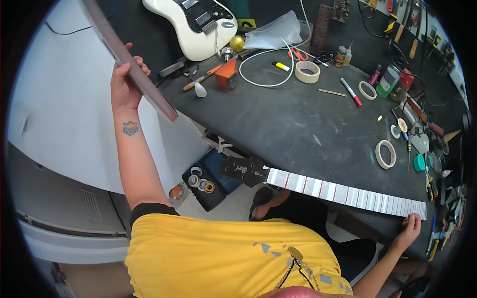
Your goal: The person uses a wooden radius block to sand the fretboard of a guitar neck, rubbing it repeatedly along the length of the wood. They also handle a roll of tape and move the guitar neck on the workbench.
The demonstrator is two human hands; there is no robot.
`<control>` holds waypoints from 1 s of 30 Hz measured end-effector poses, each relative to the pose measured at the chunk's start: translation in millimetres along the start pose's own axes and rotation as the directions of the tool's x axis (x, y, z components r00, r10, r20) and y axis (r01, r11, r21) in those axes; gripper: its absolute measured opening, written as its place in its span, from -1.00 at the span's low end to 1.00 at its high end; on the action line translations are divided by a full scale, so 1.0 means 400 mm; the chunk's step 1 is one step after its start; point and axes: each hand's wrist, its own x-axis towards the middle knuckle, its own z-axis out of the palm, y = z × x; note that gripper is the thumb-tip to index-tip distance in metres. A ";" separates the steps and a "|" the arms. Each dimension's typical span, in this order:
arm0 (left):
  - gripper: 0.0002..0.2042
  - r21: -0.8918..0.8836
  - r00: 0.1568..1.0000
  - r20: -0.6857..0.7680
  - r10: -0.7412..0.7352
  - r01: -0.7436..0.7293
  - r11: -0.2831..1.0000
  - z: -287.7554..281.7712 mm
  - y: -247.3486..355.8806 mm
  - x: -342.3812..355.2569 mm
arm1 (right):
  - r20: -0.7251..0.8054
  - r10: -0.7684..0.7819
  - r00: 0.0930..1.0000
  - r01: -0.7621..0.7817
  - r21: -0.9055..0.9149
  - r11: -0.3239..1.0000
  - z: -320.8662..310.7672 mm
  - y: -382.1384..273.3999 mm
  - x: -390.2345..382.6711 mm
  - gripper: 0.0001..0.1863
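Observation:
My left hand [126, 82] is raised on the left with its fingers wrapped round a long, flat-sided brown bar [149, 94], which tilts from the upper left down toward the bench. A guitar neck [343, 192] lies along the bench's near edge. Its black headstock [242, 170] points left, past the bench edge, and pale strips with thin reddish lines between them cover its fingerboard. At the neck's right end, my right hand [411, 226] is closed with its fingertips on the edge of the neck; the underside of that grip is hidden.
The dark bench [278, 124] bears masking tape rolls [307, 72], a red-capped marker [351, 92], a white cable [263, 85] and an orange block [226, 74]. A white guitar body [196, 30] lies at the back. Bottles [387, 82] and several hand tools crowd the right side.

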 end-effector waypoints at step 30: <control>-0.37 0.540 0.273 0.840 -0.470 -0.508 0.671 0.887 -0.109 -0.451 | -0.016 -0.169 0.985 0.167 -0.101 0.981 0.093 -0.103 -0.118 -0.89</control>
